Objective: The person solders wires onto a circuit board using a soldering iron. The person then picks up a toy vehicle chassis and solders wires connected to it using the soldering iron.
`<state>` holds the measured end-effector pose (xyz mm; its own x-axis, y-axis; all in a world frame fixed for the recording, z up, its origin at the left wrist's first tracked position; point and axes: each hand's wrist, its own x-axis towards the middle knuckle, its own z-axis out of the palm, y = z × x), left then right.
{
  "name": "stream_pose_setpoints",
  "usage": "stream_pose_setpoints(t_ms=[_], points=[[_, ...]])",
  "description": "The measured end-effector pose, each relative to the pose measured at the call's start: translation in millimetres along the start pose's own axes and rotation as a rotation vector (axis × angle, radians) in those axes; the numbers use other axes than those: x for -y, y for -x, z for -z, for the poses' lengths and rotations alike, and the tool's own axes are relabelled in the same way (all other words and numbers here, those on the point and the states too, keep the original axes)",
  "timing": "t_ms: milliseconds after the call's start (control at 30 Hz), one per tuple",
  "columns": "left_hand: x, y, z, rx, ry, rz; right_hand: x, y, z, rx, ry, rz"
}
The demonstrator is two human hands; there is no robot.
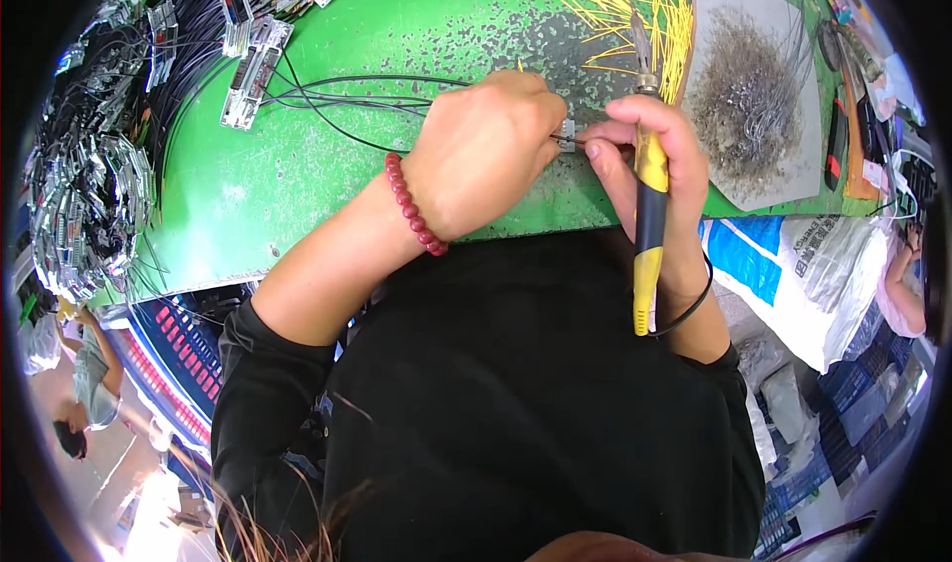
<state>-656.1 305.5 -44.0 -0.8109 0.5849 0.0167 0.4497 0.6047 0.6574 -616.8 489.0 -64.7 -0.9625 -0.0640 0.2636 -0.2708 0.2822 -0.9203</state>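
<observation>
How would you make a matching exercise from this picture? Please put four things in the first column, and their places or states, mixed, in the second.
Things:
1. soldering iron
2. bead bracelet
3. thin yellow strands
4. grey board

Places or states:
A. covered in part by a dark pile of fine debris
B. around the wrist of the left hand
C. held in the right hand
D. scattered on the green table

Right pairs: 1-C, 2-B, 3-D, 4-A.

Open green tabletop at near left, black cables beyond, yellow wires and soldering iron obstructing the right
</observation>
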Motion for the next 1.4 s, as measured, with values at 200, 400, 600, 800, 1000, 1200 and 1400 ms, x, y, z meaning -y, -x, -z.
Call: stream_pose_setpoints(t_ms=[200, 400, 600, 800, 1000, 1200, 1400], points=[[-1.6, -1.2, 5.6, 0.025, 0.095, -0.005, -1.6, -5.1, -0.6, 0.036, 0.119, 0.210], [-2.1, -2.3, -0.6, -0.029, 0.069, 0.012, -6.7, 3.8, -0.8, -0.049, 0.042, 0.126], [-3.0, -2.0, -1.7, -0.069, 0.078, 0.031, -7.4, 9.5, 0.1, -0.075, -0.065, 0.030], [-2.4, -1.5, -1.3, -0.066, 0.098, 0.026, -4.9, 3.2, -2.5, -0.042, -0.052, 0.000], [-1.3, -0.5, -2.9, -0.066, 0.092, 0.027, -9.0, 0.0, -6.3, -0.022, -0.041, 0.043], [-0.9, 1.4, -2.4, -0.080, 0.102, 0.032, -4.7, -2.4, 1.0, 0.029, 0.013, -0.050], [-1.9, 0.9, -2.6, -0.078, 0.181, 0.103, -9.7, -2.8, -2.1, 0.044, 0.000, 0.006]])
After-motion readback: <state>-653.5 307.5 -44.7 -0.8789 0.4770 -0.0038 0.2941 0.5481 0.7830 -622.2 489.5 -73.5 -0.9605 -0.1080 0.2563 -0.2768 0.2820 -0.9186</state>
